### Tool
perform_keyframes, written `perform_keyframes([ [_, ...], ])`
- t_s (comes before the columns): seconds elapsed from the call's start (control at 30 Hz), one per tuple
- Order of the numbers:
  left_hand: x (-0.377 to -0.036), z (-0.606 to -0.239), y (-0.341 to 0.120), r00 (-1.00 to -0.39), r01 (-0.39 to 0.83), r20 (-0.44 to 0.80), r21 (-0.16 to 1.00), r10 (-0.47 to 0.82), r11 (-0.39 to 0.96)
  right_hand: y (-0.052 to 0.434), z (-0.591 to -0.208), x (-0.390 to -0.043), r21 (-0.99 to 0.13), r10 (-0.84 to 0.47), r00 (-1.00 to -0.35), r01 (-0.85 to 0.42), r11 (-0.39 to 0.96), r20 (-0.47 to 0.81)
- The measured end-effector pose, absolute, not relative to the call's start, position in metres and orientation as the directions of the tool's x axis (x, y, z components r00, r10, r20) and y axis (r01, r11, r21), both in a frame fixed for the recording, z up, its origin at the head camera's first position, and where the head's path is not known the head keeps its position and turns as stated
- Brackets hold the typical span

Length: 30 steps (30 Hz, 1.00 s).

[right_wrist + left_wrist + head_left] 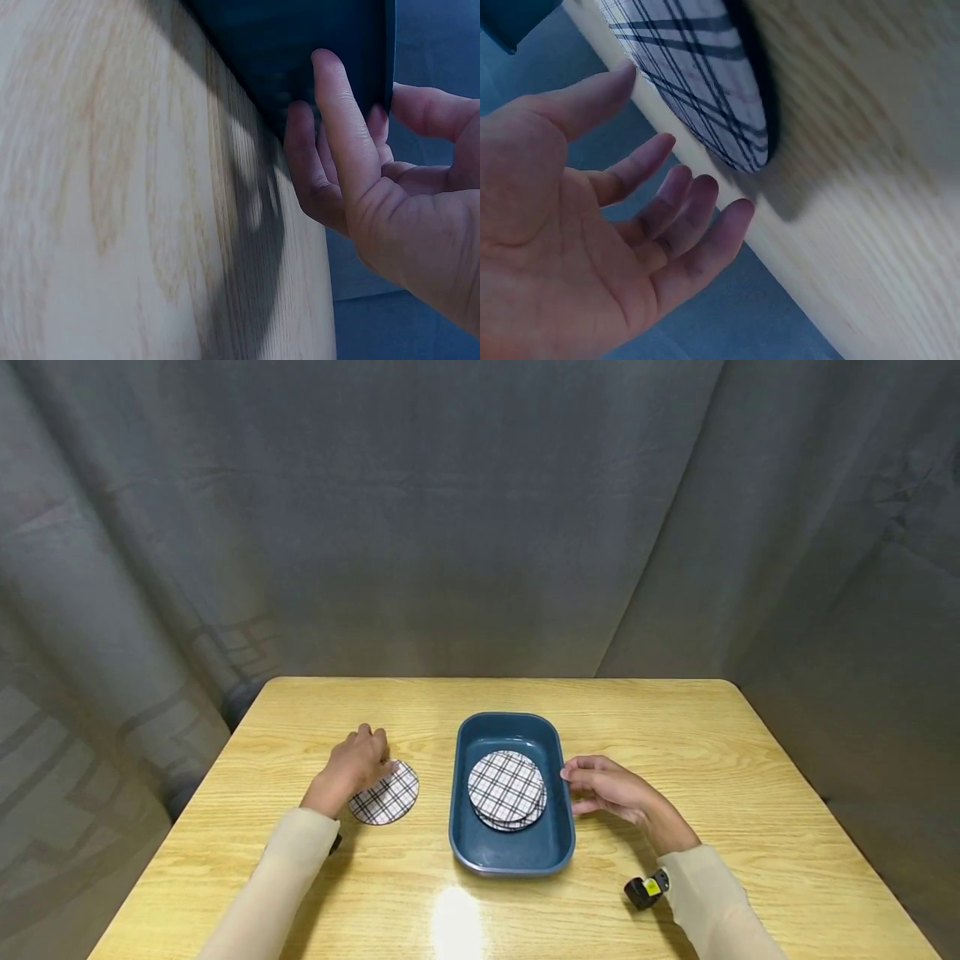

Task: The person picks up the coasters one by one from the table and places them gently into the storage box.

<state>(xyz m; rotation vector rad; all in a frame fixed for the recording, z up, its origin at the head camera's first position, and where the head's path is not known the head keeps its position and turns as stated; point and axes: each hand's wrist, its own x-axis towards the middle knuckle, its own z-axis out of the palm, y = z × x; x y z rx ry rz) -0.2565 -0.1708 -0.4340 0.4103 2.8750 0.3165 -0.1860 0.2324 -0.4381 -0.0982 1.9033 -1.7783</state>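
A round plaid coaster lies on the wooden table left of a dark blue tray. My left hand sits over the coaster's far left edge. In the left wrist view this hand is open, with relaxed fingers close beside the coaster and not gripping it. A stack of the same plaid coasters lies inside the tray. My right hand is at the tray's right side. In the right wrist view its straight fingers lie against the tray's outer wall.
A grey curtain hangs behind and beside the table. A small black device with a yellow label is at my right wrist. Bare wood runs along the table's front and far right.
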Motion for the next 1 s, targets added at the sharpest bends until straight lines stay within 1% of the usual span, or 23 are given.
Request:
perform_keyframes([
  [0.13, -0.253, -0.431, -0.17, -0.915, 0.236, -0.257, 0.284, 0.31, 0.93, 0.232, -0.438, -0.186, -0.946, -0.399, -0.858, 0.297, 0.133, -0.325],
  [0.2, -0.251, -0.428, -0.169, -0.902, 0.237, -0.292, 0.284, 0.319, 0.929, 0.232, -0.438, -0.186, -0.945, -0.395, -0.858, 0.298, 0.134, -0.327],
  [0.3, -0.247, -0.425, -0.166, -0.893, 0.239, -0.321, 0.255, 0.315, 0.937, 0.231, -0.438, -0.186, -0.946, -0.399, -0.858, 0.295, 0.134, -0.324],
  [0.47, -0.242, -0.425, -0.164, -0.896, 0.237, -0.327, 0.218, 0.3, 0.947, 0.231, -0.439, -0.186, -0.948, -0.403, -0.858, 0.291, 0.132, -0.319],
  [0.77, -0.242, -0.426, -0.164, -0.906, 0.244, -0.299, 0.204, 0.298, 0.948, 0.231, -0.439, -0.185, -0.95, -0.412, -0.856, 0.282, 0.132, -0.311],
  [1.0, -0.244, -0.417, -0.167, -0.914, 0.227, -0.284, 0.232, 0.289, 0.946, 0.232, -0.439, -0.185, -0.95, -0.41, -0.857, 0.282, 0.133, -0.312],
])
